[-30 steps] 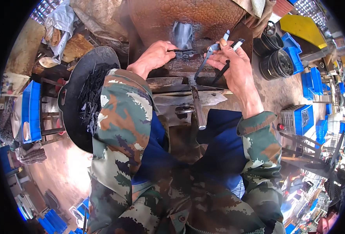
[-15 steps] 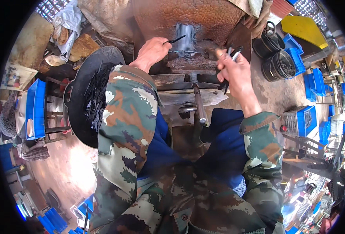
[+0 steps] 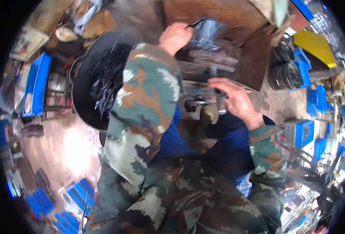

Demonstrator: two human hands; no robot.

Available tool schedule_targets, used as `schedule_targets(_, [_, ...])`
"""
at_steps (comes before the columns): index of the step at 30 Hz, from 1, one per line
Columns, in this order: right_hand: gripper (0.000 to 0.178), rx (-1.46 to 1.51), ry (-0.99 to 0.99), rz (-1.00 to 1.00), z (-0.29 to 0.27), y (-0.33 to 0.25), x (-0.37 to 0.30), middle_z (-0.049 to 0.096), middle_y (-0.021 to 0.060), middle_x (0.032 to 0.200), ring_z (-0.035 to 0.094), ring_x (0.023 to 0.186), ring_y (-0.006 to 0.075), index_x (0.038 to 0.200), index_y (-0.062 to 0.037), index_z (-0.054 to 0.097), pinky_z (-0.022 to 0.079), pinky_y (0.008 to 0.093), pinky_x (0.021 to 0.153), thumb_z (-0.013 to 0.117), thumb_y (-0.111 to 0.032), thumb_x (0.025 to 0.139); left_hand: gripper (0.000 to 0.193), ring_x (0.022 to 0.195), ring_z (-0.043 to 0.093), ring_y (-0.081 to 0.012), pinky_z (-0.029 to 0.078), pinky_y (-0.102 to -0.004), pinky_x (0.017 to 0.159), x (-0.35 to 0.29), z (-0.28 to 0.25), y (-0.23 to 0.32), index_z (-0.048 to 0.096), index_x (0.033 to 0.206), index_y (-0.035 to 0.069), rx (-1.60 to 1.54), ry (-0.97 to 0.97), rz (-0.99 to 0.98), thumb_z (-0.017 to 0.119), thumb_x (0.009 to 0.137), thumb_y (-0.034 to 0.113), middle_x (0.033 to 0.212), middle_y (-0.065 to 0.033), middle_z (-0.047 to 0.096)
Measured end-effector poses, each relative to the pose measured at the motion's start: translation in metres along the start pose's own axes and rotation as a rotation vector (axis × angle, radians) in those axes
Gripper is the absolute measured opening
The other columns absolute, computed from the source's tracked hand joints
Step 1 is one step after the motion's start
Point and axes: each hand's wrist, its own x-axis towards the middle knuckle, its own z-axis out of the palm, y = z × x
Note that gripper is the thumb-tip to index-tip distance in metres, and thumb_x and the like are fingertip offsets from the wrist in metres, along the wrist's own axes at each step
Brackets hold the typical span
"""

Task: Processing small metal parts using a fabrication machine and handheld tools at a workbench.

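Observation:
My left hand (image 3: 176,38) is closed on a thin dark metal strip (image 3: 197,23). The strip points right, to a pale, blurred, shiny patch (image 3: 208,34) on the rust-brown machine (image 3: 192,9). Lower and to the right, my right hand (image 3: 237,99) reaches over a metal bar (image 3: 221,105) in front of the machine. Its upper finger stretches left, the others curl down, and something dark shows under them, too hidden to name. Beside my left sleeve, a black pan (image 3: 82,84) holds several dark strips (image 3: 106,80).
Black buckets (image 3: 287,76) stand on the right, next to blue bins (image 3: 316,97) and a grey crate (image 3: 297,130). A yellow panel (image 3: 315,46) is behind them. On the left, a blue tray (image 3: 37,84) rests on a stand. More blue bins (image 3: 40,202) lie at lower left.
The view has shifted, and the scene sits farther right. My right hand has come down from beside the machine's front to the bar; the dark pieces in it are now hidden. My left hand keeps its strip.

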Motion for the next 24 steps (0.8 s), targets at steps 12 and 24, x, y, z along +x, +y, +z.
schedule_targets(12, [0.025, 0.459, 0.626, 0.419, -0.034, 0.002, 0.078, 0.067, 0.0041, 0.112, 0.051, 0.068, 0.0035, 0.119, -0.0014, 0.062, 0.042, 0.0195, 0.055, 0.061, -0.010, 0.096, 0.020, 0.091, 0.062, -0.0409, 0.050, -0.0501, 0.082, -0.007, 0.022, 0.067, 0.070, 0.081, 0.003, -0.383, 0.686, 0.181, 0.061, 0.081, 0.021, 0.091, -0.0228, 0.065])
schedule_targets(24, [0.024, 0.566, 0.561, 0.445, -0.076, 0.105, 0.180, 0.038, -0.0093, 0.058, 0.029, 0.049, 0.0027, 0.108, -0.0042, 0.071, 0.034, 0.0216, 0.051, 0.067, -0.024, 0.094, 0.026, 0.093, 0.066, -0.0394, 0.052, -0.0439, 0.087, -0.024, -0.003, 0.064, 0.073, 0.094, -0.001, -0.597, 0.531, 0.070, 0.071, 0.075, 0.015, 0.092, -0.0251, 0.068])
